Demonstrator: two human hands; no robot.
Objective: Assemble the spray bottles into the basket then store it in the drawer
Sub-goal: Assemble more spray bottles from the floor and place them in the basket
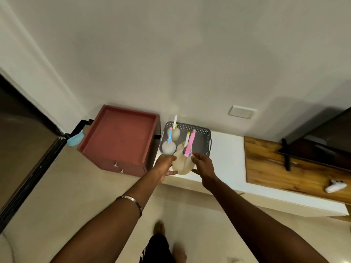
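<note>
A grey perforated basket (204, 138) stands on the white shelf against the wall. Inside it are a translucent spray bottle with a blue trigger (168, 147), one with a white and green nozzle (175, 132) and one with a yellow nozzle (187, 138). In front of the basket stands a larger translucent bottle with a pink trigger (182, 164). My left hand (164, 166) touches that bottle's left side with fingers spread. My right hand (203, 165) is at its right side, fingers curled near the pink trigger. The red drawer unit (117, 137) stands left of the basket.
The red unit has a tray-like top and two small knobs (118, 168) on its front. A wooden board (296, 168) with a dark screen (322, 141) lies to the right, with a white object (335, 186) near its edge. A blue item (76, 139) sits by the dark door frame.
</note>
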